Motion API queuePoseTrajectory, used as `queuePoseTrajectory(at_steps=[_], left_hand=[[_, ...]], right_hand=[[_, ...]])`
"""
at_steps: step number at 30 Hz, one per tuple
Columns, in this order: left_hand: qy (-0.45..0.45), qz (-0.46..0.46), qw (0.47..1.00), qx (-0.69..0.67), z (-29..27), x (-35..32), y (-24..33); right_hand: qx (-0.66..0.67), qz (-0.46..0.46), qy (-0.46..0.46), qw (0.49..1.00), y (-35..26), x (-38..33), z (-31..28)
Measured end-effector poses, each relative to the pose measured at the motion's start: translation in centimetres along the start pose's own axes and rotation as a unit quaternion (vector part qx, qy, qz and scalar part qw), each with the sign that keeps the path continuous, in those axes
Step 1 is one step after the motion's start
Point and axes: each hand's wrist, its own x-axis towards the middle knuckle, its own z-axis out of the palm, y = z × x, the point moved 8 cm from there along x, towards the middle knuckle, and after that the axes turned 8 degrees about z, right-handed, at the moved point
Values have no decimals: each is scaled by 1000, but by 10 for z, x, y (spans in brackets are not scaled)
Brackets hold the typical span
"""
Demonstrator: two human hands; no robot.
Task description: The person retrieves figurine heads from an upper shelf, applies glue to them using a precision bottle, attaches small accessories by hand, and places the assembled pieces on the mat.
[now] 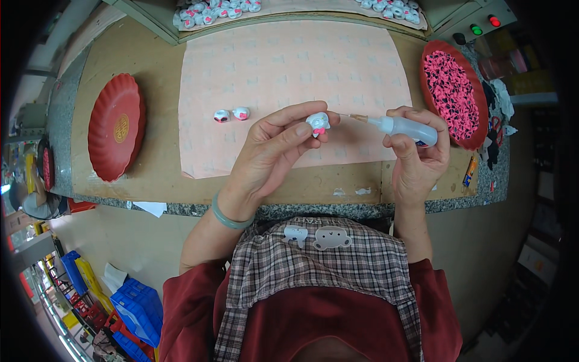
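My left hand (274,151) pinches a small white figurine with a pink bow (318,123) between thumb and fingers, above the pink mat (289,66). My right hand (416,151) grips a small translucent squeeze bottle (407,128) whose thin needle tip (356,117) points left, close to the figurine. Two more small white-and-pink figurines (231,114) lie on the mat, left of my left hand.
An empty red plate (116,127) rests at the left of the bench. Another red plate full of small pink pieces (453,90) sits at the right. Several finished figurines (211,11) lie in a tray at the back. Blue crates (139,308) stand on the floor.
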Motion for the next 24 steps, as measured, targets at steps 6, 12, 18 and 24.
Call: queuePoseTrajectory(at_steps=[6,12,18,24], left_hand=[[-19,-1,999,-28,-2,2,-2],[-15,-4,1000,-19,-2,2,-5],[1,-19,999,-28,-4,4,-9],[14,-29,999,-11,-2,4,-8]], right_hand=[[17,9,-4,1000,-9,1,8],[2,-4,2,1000,-6,-1,6],[-42,-6,0,999,-5,-1,5],[-7,9,-2,1000,-6,1,7]])
